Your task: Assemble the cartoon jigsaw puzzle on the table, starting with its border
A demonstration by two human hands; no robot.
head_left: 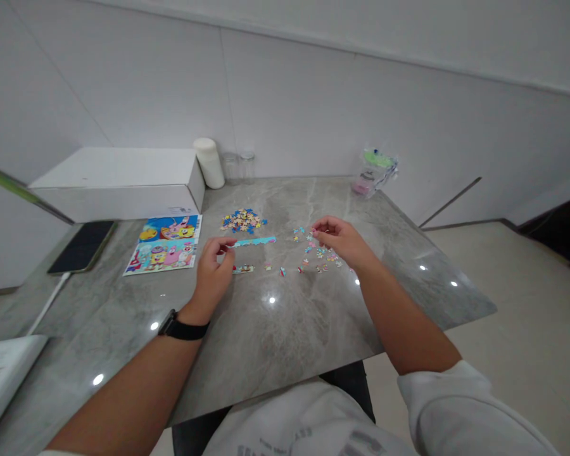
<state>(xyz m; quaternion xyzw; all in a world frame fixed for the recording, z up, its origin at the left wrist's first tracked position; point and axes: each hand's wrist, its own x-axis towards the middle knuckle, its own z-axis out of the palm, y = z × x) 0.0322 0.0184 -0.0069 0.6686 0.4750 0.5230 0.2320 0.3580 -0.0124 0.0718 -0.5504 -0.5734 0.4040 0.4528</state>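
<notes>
My left hand [212, 271] rests on the grey marble table [275, 323], its fingers pinching the left end of a joined light-blue strip of puzzle pieces [255, 241]. A small joined bit of puzzle [244, 268] lies just right of that hand. My right hand [338, 240] hovers over scattered loose puzzle pieces [319, 254], fingertips closed on a small piece. A pile of unsorted pieces [242, 220] lies farther back.
A cartoon reference picture [167, 242] lies left of the pieces. Behind it stand a white box [118, 180], a white cylinder [209, 162] and clear jars [240, 167]. A phone [82, 246] lies far left, a plastic bag [375, 171] at back right.
</notes>
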